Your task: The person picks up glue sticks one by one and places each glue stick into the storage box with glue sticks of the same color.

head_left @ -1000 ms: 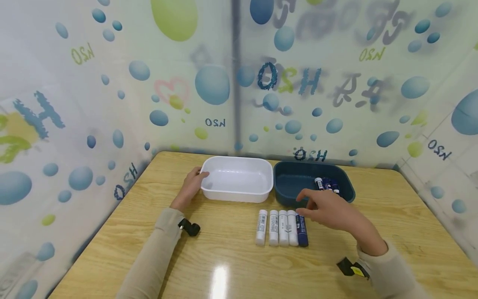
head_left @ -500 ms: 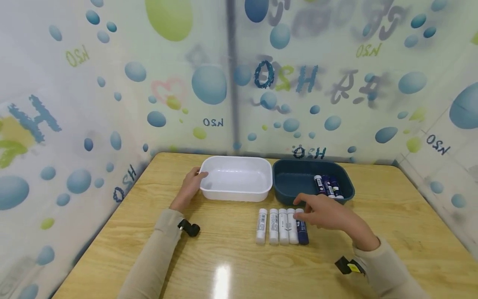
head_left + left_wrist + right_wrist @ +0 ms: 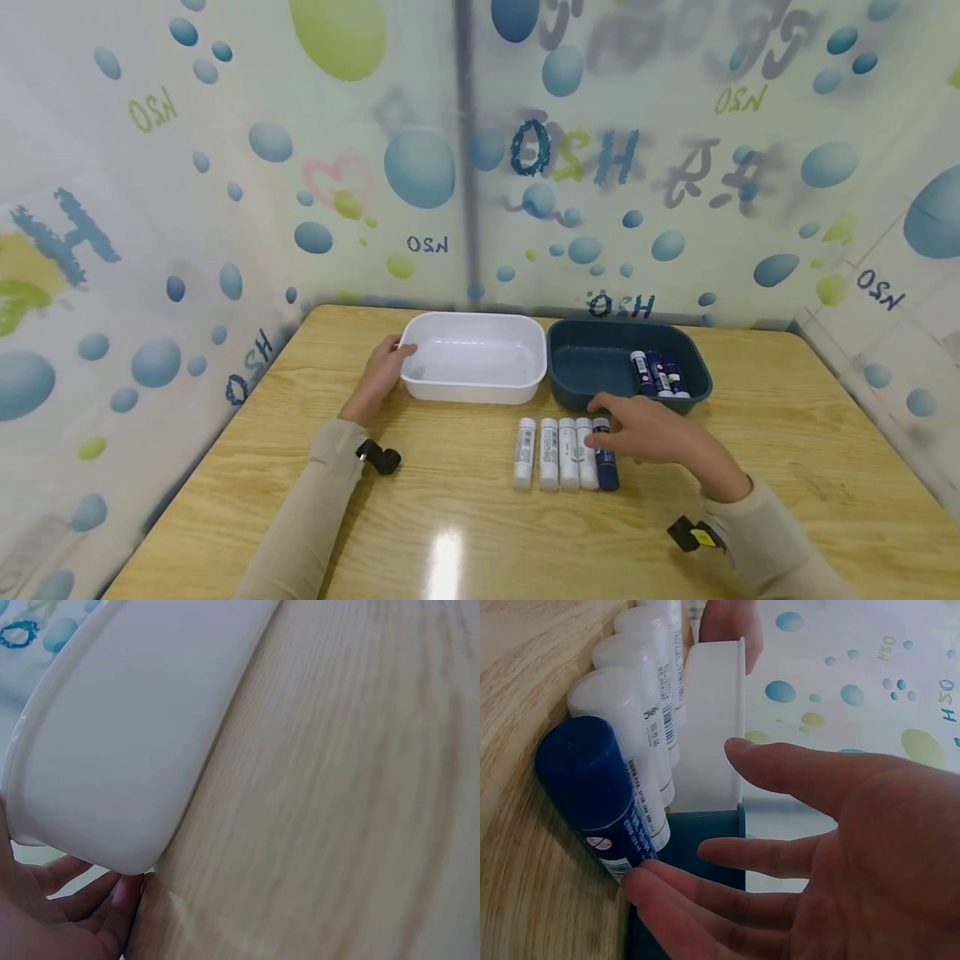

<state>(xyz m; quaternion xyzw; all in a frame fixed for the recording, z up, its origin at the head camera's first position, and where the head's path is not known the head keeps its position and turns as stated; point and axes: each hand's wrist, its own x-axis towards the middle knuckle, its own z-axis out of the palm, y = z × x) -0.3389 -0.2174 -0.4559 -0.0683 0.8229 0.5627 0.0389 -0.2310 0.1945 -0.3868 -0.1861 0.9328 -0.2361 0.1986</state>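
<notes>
My left hand (image 3: 382, 373) holds the left end of the white plastic basin (image 3: 476, 392), thumb over the rim and fingers outside its wall. In the left wrist view those fingers (image 3: 112, 907) are bent at the basin's lower corner. The right hand (image 3: 651, 429) hovers over a dark blue glue stick (image 3: 607, 471) at the right end of a row. Seen from the right wrist, its fingers (image 3: 675, 889) are spread and the lower fingertips are right at the blue stick (image 3: 592, 780), the thumb apart from it. Several white glue sticks (image 3: 568, 458) lie beside it.
A dark teal basin (image 3: 585, 392) stands against the white one's right side, with three dark blue glue sticks (image 3: 660, 375) at its right end. Behind the wooden table (image 3: 450, 450) hangs a patterned curtain (image 3: 420, 258), and similar sheets flank both sides.
My right hand has moved slightly left and toward me, from the teal basin's front edge to over the blue glue stick. The left hand stays on the white basin.
</notes>
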